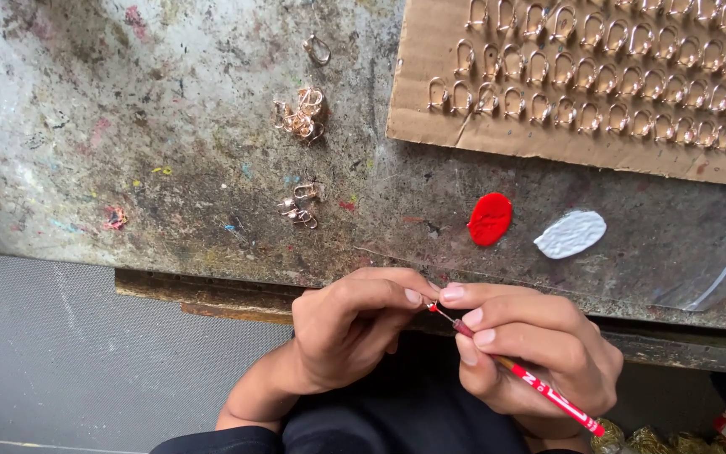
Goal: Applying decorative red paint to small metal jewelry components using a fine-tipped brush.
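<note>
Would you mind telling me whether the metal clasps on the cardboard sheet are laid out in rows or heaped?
In rows. The metal clasps sit in neat lines across the cardboard sheet; the loose clasps on the workbench are heaped.

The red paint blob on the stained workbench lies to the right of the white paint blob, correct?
Not quite. The head view shows the red paint blob on the stained workbench lying to the left of the white paint blob, not to its right.
</note>
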